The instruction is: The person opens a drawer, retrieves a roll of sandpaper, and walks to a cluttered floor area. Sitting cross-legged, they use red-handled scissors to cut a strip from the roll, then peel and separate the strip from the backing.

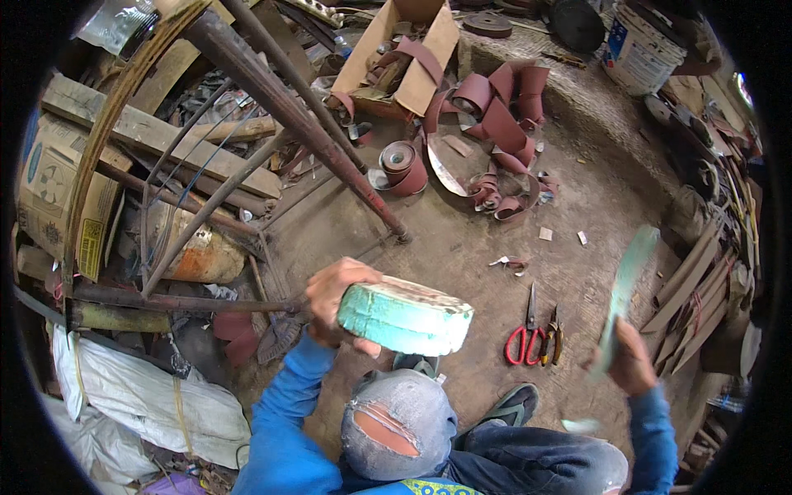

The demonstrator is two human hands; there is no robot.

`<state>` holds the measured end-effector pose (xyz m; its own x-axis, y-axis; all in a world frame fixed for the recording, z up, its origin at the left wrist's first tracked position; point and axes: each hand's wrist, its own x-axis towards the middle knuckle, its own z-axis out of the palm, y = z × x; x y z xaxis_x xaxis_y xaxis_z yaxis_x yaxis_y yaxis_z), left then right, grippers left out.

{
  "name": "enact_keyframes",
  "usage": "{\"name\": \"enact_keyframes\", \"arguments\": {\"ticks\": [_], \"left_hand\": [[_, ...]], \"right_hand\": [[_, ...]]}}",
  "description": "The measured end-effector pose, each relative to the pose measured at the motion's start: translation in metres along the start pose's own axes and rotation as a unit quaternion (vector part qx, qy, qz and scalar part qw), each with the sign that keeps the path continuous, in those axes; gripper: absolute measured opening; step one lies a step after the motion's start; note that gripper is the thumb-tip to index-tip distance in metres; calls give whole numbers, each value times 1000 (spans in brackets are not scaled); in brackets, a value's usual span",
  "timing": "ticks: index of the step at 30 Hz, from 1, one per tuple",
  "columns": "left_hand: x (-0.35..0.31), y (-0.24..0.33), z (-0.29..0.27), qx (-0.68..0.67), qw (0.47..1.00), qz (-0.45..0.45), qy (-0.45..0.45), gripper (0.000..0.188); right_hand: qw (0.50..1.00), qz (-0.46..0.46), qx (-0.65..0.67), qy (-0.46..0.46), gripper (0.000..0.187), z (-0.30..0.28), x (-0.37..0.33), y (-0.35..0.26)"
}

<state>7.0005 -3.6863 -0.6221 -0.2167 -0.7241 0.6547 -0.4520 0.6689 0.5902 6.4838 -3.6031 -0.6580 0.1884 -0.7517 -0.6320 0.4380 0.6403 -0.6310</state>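
Observation:
My left hand [330,299] grips a thick round wheel [404,322] by its left end, holding it on edge above my knee. Its rim is coated in pale teal, and a strip of brownish face shows on top. Out to the right, my right hand [634,361] is closed on the lower end of a long teal strip [629,276], which stands up from the fingers and is smeared by motion. Between my hands on the floor lie red-handled scissors [526,334] and, beside them, pliers [552,340] with dark and yellow handles.
Reddish-brown sandpaper rolls [404,169] and loose curls [507,132] lie ahead, by an open cardboard box [441,41]. A rusty metal frame [305,132] stands at left above white sacks [157,396]. Stacked brown strips [697,289] line the right; a white bucket [643,49] stands far right.

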Motion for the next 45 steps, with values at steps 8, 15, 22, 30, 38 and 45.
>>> {"name": "enact_keyframes", "arguments": {"ticks": [8, 15, 22, 30, 38, 45], "left_hand": [[-16, -2, 82, -245, 930, -247, 114, 90], [-35, -6, 126, -436, 785, -429, 94, 71], [-42, -4, 161, -362, 845, -392, 11, 72], [-25, -8, 150, -310, 868, -387, -37, 74], [-34, -6, 168, -404, 732, -546, -59, 50], [22, -25, 201, -477, 639, -583, -158, 52]], "right_hand": [[825, -21, -508, -247, 52, 109, 80, 169], [896, -272, -350, 11, 37, 126, 53, 68], [946, -176, -271, -35, 30, 162, 46, -2], [986, -154, -61, -28, 20, 169, 62, 8], [886, -413, -203, 61, 48, 125, 81, -40], [967, -225, 89, -75, 58, 91, 136, 69]]}}
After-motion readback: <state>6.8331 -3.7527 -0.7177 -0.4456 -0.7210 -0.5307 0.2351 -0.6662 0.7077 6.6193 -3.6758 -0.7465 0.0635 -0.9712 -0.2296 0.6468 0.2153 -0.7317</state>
